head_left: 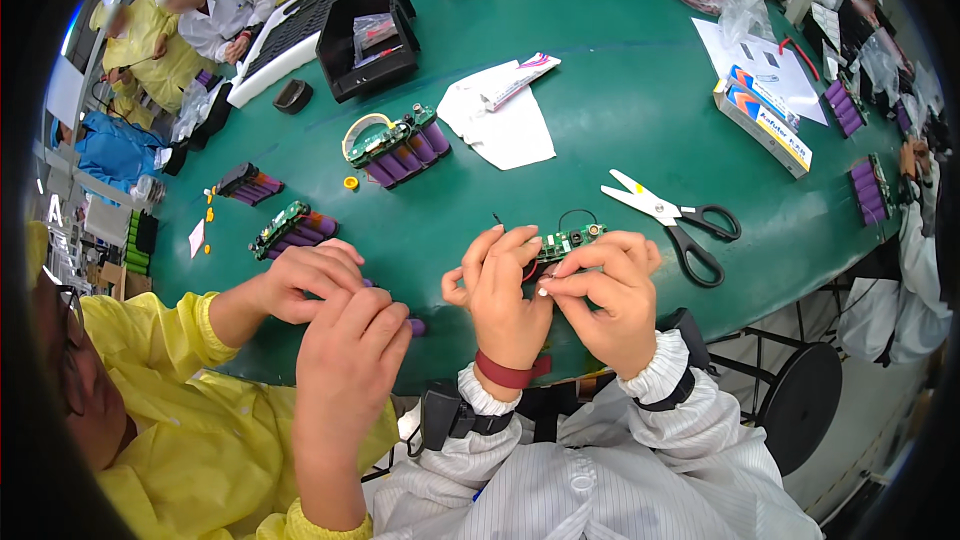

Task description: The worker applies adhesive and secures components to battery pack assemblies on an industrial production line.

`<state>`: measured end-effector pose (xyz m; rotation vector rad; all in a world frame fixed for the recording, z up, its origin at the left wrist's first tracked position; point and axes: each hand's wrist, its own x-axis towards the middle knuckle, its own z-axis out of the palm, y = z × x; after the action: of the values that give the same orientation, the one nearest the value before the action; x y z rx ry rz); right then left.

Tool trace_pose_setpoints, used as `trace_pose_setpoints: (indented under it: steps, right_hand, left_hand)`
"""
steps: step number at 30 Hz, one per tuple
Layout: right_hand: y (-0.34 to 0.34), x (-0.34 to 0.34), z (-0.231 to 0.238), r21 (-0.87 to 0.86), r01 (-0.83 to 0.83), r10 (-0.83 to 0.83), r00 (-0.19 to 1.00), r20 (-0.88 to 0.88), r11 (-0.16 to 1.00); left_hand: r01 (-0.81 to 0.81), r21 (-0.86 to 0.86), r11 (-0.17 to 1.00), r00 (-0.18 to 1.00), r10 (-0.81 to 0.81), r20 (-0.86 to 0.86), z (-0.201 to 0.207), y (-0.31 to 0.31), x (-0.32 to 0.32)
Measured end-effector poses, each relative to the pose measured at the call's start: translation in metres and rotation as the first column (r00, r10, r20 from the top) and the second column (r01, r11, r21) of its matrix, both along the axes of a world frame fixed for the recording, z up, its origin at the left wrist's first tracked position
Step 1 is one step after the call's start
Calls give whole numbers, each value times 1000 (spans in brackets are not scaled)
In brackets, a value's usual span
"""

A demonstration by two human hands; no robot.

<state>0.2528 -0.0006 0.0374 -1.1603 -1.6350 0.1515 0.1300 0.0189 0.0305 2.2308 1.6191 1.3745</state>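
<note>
Board [574,240]: left hand [507,290], fingers curled, hold unclear; right hand [610,298], fingers pinching white bit [543,291]; apparently wiring; next needs steadiness.

Bright, even light covers the green table [620,90], while edges bend toward the dark fisheye rim.

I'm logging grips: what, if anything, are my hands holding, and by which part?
Cannot be told: the left hand and right hand hide any grip beside the green circuit board.
</note>
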Motion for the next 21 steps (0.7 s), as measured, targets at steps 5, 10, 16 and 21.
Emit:
trace_pose_setpoints:
  steps: [5, 10, 16, 21]
  right_hand:
    - [0, 1, -2, -24, -21, 20, 999, -33, 999]
    - [-1, 4, -2, -49, 3, -4, 1000, -13, 999]
    - [8, 9, 8, 12, 67, -68, 996, 53, 998]
    - [16, 10, 10, 50, 7, -13, 991, 136, 999]
  left_hand:
    - [1, 19, 1000, 1000, -1, -13, -1, 1, 1]
    - [3, 20, 1000, 1000, -3, -10, 0, -1, 2]
    - [125, -170, 977, 992, -122, 32, 26, -9, -10]
    - [158, -242, 957, 972, -107, 210, 28, -7, -12]
